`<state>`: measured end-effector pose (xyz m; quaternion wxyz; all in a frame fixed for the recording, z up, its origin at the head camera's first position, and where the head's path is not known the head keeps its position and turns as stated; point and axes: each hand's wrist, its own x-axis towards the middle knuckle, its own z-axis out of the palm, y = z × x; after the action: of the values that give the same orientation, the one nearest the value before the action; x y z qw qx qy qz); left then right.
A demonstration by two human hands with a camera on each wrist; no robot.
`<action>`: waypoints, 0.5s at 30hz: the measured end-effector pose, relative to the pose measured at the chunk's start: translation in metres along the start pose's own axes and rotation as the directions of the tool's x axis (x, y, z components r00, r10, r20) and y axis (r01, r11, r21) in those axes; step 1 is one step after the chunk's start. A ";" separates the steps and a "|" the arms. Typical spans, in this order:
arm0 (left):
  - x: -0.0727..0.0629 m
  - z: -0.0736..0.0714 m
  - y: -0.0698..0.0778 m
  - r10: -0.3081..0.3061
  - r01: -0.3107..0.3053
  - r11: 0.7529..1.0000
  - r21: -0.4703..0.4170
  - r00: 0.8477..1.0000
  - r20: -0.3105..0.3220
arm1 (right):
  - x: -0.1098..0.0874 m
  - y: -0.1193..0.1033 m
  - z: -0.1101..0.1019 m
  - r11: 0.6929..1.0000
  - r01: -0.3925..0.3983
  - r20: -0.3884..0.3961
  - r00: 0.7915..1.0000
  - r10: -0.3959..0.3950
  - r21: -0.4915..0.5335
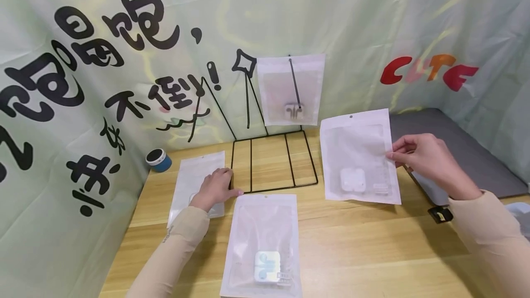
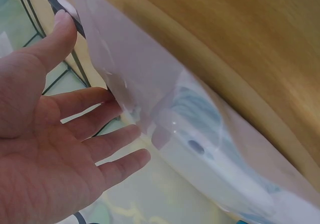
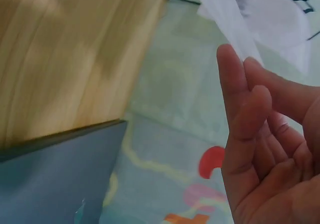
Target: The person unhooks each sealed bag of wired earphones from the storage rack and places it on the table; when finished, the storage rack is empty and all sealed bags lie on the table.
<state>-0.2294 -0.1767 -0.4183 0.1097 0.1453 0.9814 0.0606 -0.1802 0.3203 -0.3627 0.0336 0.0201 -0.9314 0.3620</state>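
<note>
My right hand point(image 1: 430, 160) pinches the right edge of a white zip pouch point(image 1: 356, 144) between thumb and fingertips. Through its clear front shows a white boxed pair of earphones point(image 1: 353, 180). In the right wrist view, the thumb and forefinger meet at the pouch's thin edge point(image 3: 235, 24). My left hand point(image 1: 215, 188), fingers spread, rests by the front left corner of a black wire display rack point(image 1: 251, 162). Its fingertips are at the edge of another pouch point(image 1: 188, 174), and its thumb lies at the rack's front bar. In the left wrist view, the palm point(image 2: 55, 159) holds nothing.
One pouch point(image 1: 290, 88) hangs on the rack's hook; another point(image 1: 265, 224) lies on the wooden table point(image 1: 352, 252) in front. A small blue cylinder point(image 1: 159, 160) stands at back left. A grey laptop-like slab point(image 1: 451, 151) lies at right, near a small black object point(image 1: 440, 214). Printed cloth point(image 1: 352, 22) hangs behind.
</note>
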 end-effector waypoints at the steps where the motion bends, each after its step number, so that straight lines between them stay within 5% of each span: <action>1: 0.000 0.000 0.000 -0.001 0.001 1.000 0.001 1.000 0.003 | 0.004 0.003 0.001 1.000 -0.016 0.010 1.000 0.016 -0.001; 6: 0.001 0.001 0.000 -0.003 0.003 1.000 0.005 1.000 0.011 | 0.024 0.017 0.007 0.998 -0.055 0.042 0.998 0.055 -0.006; 15: 0.001 0.000 -0.001 -0.004 0.004 1.000 -0.001 1.000 0.007 | 0.059 0.024 0.019 0.995 0.022 0.042 0.999 -0.018 -0.096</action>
<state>-0.2307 -0.1773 -0.4185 0.1132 0.1435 0.9813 0.0604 -0.2411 0.3241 -0.3887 0.0191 0.0354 -0.9480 0.3158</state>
